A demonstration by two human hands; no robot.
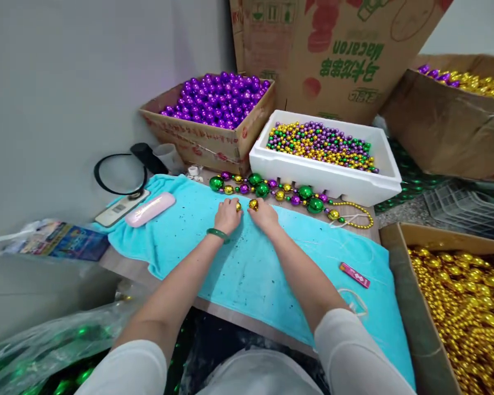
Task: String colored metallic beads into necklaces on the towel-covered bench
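My left hand (227, 217), with a green bangle (218, 235) at its wrist, pinches a shiny gold bead (238, 206). A second gold bead (253, 204), dark in its reflection, is between the fingers of my right hand (265, 215). The two beads are a short gap apart, low over the turquoise towel (247, 269). Just beyond my hands lies a doubled strand of large green, purple and gold beads (262, 190), with a loop of small gold beads (364, 206) at its right end. Any thread between my fingers is too fine to make out.
Behind the strand stand a white foam box (325, 178) of mixed small beads and a carton (197, 141) of purple balls. On the towel lie a pink case (150, 209) and a small pink packet (354, 275). A carton (415, 307) of gold beads is at right.
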